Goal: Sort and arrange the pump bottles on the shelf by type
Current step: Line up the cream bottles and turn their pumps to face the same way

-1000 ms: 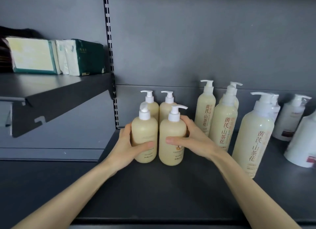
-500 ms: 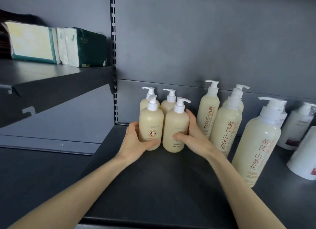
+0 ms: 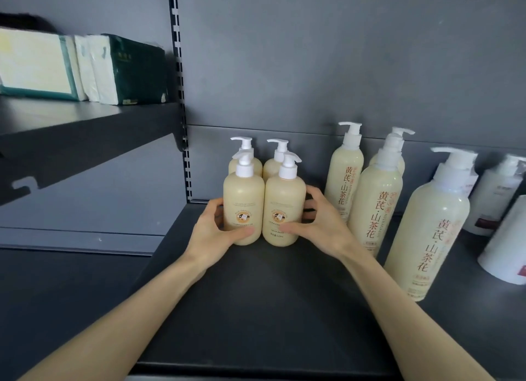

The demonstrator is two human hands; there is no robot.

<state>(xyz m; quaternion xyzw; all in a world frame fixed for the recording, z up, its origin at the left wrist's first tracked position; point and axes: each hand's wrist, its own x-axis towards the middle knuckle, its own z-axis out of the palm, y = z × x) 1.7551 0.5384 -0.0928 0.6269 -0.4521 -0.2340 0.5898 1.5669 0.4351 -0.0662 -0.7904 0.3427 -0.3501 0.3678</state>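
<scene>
Several short cream pump bottles stand in a tight block near the back left corner of the dark shelf (image 3: 256, 295). My left hand (image 3: 212, 232) grips the front left short bottle (image 3: 243, 198), thumb across its lower front. My right hand (image 3: 316, 227) grips the front right short bottle (image 3: 284, 201) the same way. Two more short bottles (image 3: 246, 158) stand right behind them. To the right stand three tall cream bottles with orange lettering: one at the back (image 3: 344, 173), one in the middle (image 3: 375, 204), one nearest (image 3: 429, 232). A fourth tall bottle is mostly hidden behind the middle one.
White pump bottles (image 3: 492, 198) stand and lean at the far right edge. A higher shelf (image 3: 85, 124) on the left carries paper tissue packs (image 3: 85, 67). A slotted upright rail (image 3: 179, 90) divides the two bays. The grey back panel is just behind the short bottles.
Both hands have pushed the two front short bottles back against the rear pair, and the bottles have been turned so their round labels face forward.
</scene>
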